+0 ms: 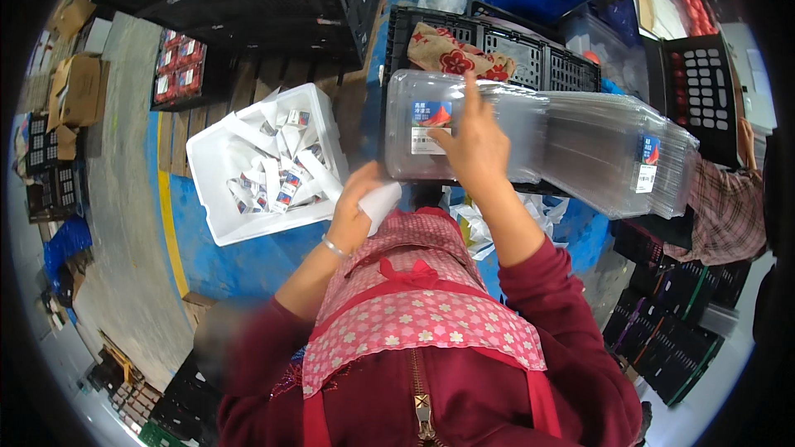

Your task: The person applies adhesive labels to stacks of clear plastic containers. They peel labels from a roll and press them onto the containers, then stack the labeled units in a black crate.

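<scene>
A label had been placed on the front clear container, and another label could be seen at the far right end of the stack of clear containers. From this, the labelling was judged to be partly done, though how many in the stack were labelled could not be told. Plenty of label strips were left in the white tub, so more work was presumably to be done.

The front container was found straight ahead of the person, above a dark crate, just beside the left end of the stack and partly covered by the right hand. Its long axis appeared to be laid left to right, across the body, though its right end was hard to separate from the stack. Its label was set upright, with the coloured part pointed away from the person and the white part nearer. The stack was slanted so that its right end was brought somewhat closer.

The right fingers were spread wide, with the thumb laid at the label and the forefinger stretched forward. A white paper piece appeared to be held in the blurred left hand, beside the tub.
</scene>
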Motion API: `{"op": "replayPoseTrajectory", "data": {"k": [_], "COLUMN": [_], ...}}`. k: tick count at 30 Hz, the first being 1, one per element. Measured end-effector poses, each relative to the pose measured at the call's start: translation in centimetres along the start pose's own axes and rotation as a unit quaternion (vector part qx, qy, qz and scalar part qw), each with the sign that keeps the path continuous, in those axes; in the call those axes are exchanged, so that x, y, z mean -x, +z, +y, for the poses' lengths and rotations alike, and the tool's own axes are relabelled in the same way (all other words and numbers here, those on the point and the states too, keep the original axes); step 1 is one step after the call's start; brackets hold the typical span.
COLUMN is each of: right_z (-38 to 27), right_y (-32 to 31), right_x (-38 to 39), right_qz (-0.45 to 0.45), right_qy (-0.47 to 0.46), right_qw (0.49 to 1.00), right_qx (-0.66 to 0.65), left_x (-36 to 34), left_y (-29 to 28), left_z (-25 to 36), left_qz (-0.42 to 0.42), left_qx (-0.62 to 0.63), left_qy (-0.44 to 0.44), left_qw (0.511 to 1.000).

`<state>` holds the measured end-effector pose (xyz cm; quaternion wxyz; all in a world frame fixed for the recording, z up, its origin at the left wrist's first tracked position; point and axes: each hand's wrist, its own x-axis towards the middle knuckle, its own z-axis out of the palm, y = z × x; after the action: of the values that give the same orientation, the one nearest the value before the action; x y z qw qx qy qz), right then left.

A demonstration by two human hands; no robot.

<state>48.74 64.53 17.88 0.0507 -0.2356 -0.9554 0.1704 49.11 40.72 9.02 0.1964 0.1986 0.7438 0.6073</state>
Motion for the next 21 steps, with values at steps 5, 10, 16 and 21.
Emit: {"op": "replayPoseTrajectory", "data": {"k": [5,10,16,21], "right_z": [6.2,5.7,6.7,4.8], "right_y": [-1.5,0.1,-0.1,-1.2], "right_x": [3.1,3.6,4.5,3.9], "right_qz": [0.090,0.062,0.142,0.112], "right_qy": [0.102,0.190,0.115,0.196], "right_qw": [0.990,0.980,0.982,0.970], "right_qx": [0.025,-0.019,-0.053,0.094], "left_x": [-4.8,-8.0,-6.1,-4.4], "left_y": [1.6,-1.2,-3.7,-4.6], "left_z": [-2.9,-0.9,1.9,7.9], "left_qz": [-0.017,-0.073,-0.032,-0.031], "left_qx": [0.304,0.196,0.013,0.104], "left_qy": [-0.120,-0.114,0.013,0.026], "left_qw": [0.945,0.971,0.999,0.994]}}
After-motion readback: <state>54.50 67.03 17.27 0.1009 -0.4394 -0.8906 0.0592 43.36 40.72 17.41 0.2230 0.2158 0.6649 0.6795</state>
